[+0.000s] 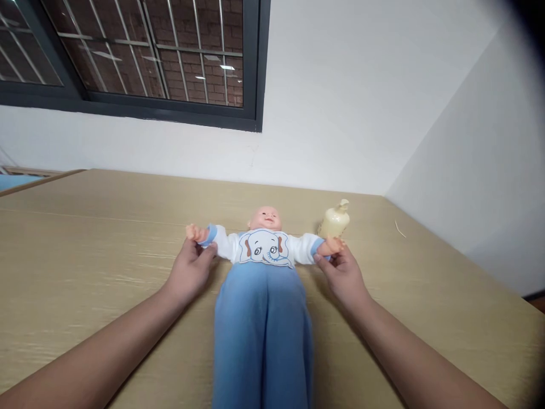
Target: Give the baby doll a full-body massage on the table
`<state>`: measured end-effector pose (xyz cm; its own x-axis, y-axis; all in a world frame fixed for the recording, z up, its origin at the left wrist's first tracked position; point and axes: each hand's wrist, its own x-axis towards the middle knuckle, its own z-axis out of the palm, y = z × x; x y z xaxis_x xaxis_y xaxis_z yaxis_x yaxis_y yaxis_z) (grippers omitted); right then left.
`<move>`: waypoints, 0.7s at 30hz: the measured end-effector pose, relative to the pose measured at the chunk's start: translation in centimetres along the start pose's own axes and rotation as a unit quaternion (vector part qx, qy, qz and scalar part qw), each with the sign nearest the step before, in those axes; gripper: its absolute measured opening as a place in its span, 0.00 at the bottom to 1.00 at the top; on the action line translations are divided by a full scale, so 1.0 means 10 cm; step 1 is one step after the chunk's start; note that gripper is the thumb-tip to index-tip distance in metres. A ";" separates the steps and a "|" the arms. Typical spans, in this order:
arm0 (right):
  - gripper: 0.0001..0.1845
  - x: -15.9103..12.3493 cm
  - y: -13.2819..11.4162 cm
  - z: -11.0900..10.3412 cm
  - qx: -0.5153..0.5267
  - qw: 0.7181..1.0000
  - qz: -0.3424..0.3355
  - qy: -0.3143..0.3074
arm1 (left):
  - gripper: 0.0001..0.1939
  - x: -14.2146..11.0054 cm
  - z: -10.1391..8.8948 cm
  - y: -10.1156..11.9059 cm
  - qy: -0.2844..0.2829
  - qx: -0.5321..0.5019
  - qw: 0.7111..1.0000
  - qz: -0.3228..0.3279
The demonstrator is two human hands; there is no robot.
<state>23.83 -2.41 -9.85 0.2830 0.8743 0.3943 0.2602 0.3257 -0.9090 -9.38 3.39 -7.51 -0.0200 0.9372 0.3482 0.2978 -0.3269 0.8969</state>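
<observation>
A baby doll (266, 219) lies on its back, head toward the wall, both arms stretched out sideways. It wears a white top (264, 247) with an elephant face and blue cuffs, and long blue trousers (263, 329) that run off the bottom edge. My left hand (192, 268) is closed around the doll's arm on the left, thumb near the blue cuff. On the other side, my right hand (343, 272) grips the doll's other arm at the cuff and wrist. Some fingers of both hands are hidden under the doll's arms.
A cream pump bottle (335, 220) stands just behind the doll's hand on the right. Farther right, a thin pale strip (399, 228) lies on the wooden tabletop (106, 244). The white wall (340, 113) and a barred window (170, 57) rise behind the table.
</observation>
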 end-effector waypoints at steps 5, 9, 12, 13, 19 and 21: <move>0.20 -0.17 -0.21 0.14 -0.171 0.981 -0.059 -0.074 | 0.18 -0.17 0.02 0.15 -0.067 0.129 0.984 0.103; 0.19 -0.20 -0.26 0.14 -0.278 0.943 -0.149 -0.105 | 0.20 -0.19 0.02 0.18 -0.134 0.284 0.923 0.221; 0.19 -0.19 -0.25 0.13 -0.315 0.916 -0.210 -0.129 | 0.23 -0.18 0.02 0.17 -0.165 0.348 0.886 0.260; 0.20 -0.20 -0.24 0.13 -0.323 0.909 -0.225 -0.136 | 0.24 -0.18 0.02 0.17 -0.171 0.362 0.877 0.267; 0.25 -0.23 -0.22 0.16 -0.382 0.864 -0.272 -0.184 | 0.30 -0.20 0.03 0.21 -0.186 0.411 0.841 0.299; 0.26 -0.23 -0.23 0.17 -0.400 0.852 -0.273 -0.200 | 0.31 -0.21 0.04 0.22 -0.187 0.420 0.834 0.305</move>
<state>21.02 -4.56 -8.90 -0.3775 0.7763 0.5048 0.8431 0.5136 -0.1595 -8.33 0.80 -6.37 0.6320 0.6512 0.4202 0.7104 -0.7035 0.0218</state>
